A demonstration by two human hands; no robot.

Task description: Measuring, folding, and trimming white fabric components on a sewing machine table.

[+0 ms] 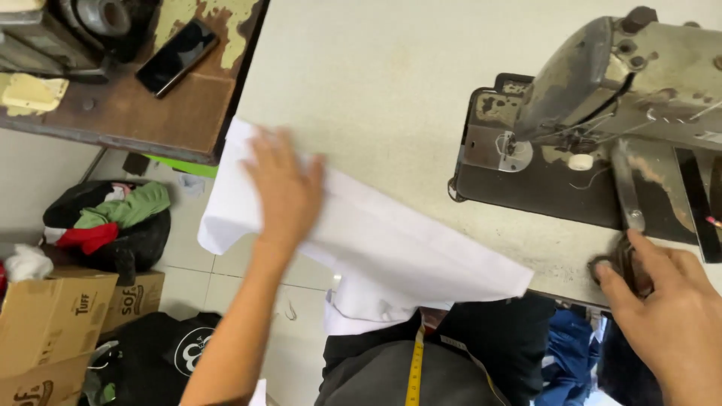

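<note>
Fingers (297, 162) of the left hand (284, 192) lie spread and flat on the white cloth (376, 240), gripping nothing; the cloth hangs over the near edge of the surface (376, 83). Right hand (669, 316) pinches a small dark object (620, 267) beside the sewing machine (602, 98).

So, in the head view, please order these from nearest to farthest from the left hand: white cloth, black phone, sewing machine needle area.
1. White cloth, directly under the left hand.
2. Black phone, up-left on the brown bench.
3. Sewing machine needle area, far right.
</note>
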